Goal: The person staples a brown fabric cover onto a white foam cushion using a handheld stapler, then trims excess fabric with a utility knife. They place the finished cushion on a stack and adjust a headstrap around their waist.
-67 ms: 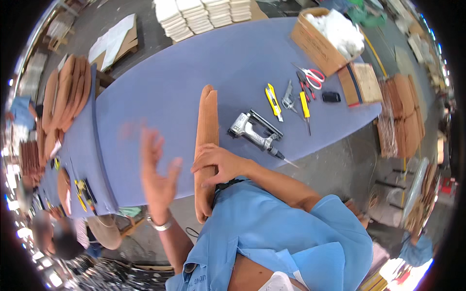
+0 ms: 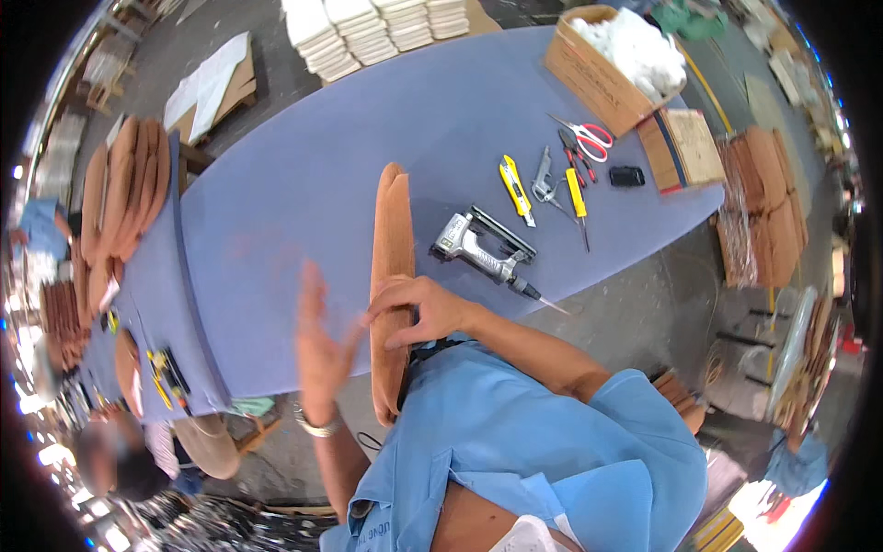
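Hands are apart. The right hand (image 2: 418, 311) is clamped across the long brown padded piece (image 2: 391, 235), its fingers over the piece's left side and its thumb on the upper face. The left hand (image 2: 322, 354) is open and blurred, just left of the piece; whether its thumb touches the cover cannot be told. The piece runs away from the person, its far part ahead of the hands on the desk (image 2: 276, 175), its near end past the desk's edge.

Judgement on handling: with the near end unsupported, the right hand should bear down evenly, without denting the padding or dragging the cover askew. The left palm is best laid flat, smoothing along the length. The staple gun (image 2: 483, 248) lies right of and beyond the right hand, the yellow knife (image 2: 517, 191) farther out; elbow and hose deserve clearance.
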`<state>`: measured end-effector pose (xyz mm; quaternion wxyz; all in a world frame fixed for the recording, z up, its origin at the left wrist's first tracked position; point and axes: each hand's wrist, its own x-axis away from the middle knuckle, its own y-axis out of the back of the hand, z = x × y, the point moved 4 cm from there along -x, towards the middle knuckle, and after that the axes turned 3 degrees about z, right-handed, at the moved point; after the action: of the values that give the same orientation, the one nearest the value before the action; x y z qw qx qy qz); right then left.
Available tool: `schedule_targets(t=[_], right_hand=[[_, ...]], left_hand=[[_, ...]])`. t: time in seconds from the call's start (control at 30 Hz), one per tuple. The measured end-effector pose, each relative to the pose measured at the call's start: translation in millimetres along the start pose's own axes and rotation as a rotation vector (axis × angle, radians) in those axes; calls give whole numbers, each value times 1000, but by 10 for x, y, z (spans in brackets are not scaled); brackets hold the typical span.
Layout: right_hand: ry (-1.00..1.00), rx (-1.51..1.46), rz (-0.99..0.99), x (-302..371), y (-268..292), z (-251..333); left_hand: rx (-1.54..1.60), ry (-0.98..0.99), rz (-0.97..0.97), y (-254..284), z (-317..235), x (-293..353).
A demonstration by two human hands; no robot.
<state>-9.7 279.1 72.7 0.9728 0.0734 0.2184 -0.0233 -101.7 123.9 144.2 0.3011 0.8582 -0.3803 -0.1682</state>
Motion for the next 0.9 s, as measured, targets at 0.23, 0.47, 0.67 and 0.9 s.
schedule_targets(t=[0.23,0.47,0.67,0.9], right_hand=[[-696,53,-1017,923,1420,-748],[-979,982,-707,1388,2298,-1793],[-982,656,-630,1378,2594,-2122],[-674,-294,-937,941,2406,-1328]], left_hand=[[-259,232,215,-727,110,577],[-345,287,232,-850,187,-309],[-305,366,36,-416,425,-493],[-236,486,-147,-298,390,-734]])
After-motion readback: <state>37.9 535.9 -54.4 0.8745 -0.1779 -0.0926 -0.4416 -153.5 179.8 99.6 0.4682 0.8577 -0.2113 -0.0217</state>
